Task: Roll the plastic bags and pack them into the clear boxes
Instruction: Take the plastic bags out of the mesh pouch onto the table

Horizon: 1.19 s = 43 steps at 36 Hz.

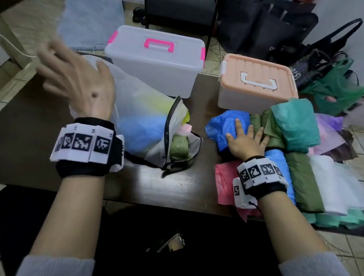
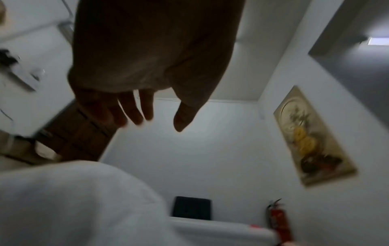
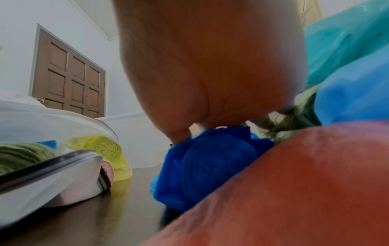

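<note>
The rolled blue bag (image 1: 224,127) is pressed flat under the right hand (image 1: 246,141), fingers (image 1: 240,126) spread. The left hand (image 1: 78,82) is raised at ten o'clock, fingers (image 2: 134,109) loosely extended, empty.

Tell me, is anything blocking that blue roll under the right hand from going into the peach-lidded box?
Yes: the peach lid is on the box, closing it. The right hand rests on the blue roll, which lies on the table in front of the box, with nothing visible between.

I see a rolled blue plastic bag (image 1: 224,123) near the dark brown wooden table's (image 1: 39,116) right edge; pink-handled clear box (image 1: 158,59), peach-lidded box (image 1: 257,82) behind.
</note>
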{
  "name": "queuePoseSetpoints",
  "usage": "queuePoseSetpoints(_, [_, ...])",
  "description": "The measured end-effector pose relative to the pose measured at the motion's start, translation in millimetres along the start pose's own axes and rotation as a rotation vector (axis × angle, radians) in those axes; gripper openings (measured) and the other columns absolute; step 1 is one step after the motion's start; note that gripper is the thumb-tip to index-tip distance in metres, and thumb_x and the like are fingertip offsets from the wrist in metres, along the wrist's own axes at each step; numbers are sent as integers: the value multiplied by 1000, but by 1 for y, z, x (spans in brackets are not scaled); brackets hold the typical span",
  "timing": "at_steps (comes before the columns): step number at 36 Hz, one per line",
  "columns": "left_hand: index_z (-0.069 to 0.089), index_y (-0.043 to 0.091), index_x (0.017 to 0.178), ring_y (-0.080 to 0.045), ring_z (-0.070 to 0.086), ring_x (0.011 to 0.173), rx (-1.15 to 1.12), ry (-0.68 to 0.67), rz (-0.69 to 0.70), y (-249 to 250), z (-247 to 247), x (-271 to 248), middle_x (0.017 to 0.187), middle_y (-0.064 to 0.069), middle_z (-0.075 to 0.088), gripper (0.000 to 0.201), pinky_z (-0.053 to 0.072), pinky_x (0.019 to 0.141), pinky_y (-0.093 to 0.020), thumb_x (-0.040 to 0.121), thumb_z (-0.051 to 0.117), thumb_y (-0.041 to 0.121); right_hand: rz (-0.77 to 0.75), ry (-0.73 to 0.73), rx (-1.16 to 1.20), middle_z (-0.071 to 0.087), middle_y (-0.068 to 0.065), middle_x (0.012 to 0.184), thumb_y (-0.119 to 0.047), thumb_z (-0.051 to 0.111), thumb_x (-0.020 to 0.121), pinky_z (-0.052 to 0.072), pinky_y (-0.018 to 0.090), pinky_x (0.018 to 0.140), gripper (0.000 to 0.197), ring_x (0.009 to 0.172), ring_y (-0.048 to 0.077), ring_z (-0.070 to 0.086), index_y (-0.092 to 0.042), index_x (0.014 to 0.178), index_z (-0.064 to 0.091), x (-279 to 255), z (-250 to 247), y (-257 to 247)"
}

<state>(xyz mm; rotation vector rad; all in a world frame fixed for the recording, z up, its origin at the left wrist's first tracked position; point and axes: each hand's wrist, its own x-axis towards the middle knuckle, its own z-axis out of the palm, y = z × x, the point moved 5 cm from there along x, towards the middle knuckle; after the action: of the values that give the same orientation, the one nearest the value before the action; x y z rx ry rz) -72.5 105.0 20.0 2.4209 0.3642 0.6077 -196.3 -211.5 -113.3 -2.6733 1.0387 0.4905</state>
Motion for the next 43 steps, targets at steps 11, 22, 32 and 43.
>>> queuePoseSetpoints(11, [32, -2, 137, -40, 38, 127, -13, -780, 31, 26, 101, -78, 138, -26, 40, 80, 34, 101, -43, 90, 39, 62, -14, -9, 111, 0, 9, 159, -53, 17, 98, -11, 50, 114, 56, 145, 35, -10, -35, 151, 6, -1, -8, -3])
queuePoseSetpoints(22, [55, -10, 117, -35, 56, 113, -236, -656, -167, -14, 106, -46, 117, -27, 61, 38, 40, 90, -37, 102, 35, 18, -180, 192, 218, 2, 12, 159, -42, 25, 102, -2, 50, 115, 52, 145, 34, -7, -28, 151, 15, -9, -27, -31])
queuePoseSetpoints(32, [59, 10, 123, -18, 67, 100, -880, -862, -672, -66, 140, -33, 116, -6, 67, 48, 56, 80, -31, 91, 55, 45, -694, 159, 441, 68, 12, 89, -29, 42, 100, 38, 33, 73, 37, 85, 26, 60, -2, 94, 67, -44, -25, -106])
queuePoseSetpoints(43, [57, 8, 118, -26, 69, 91, -931, -733, -823, -93, 147, -36, 110, -10, 68, 50, 57, 79, -45, 81, 70, 38, -709, 296, 544, 61, 9, 98, -24, 55, 93, 33, 23, 78, 21, 93, 20, 52, -5, 99, 63, -33, -21, -134])
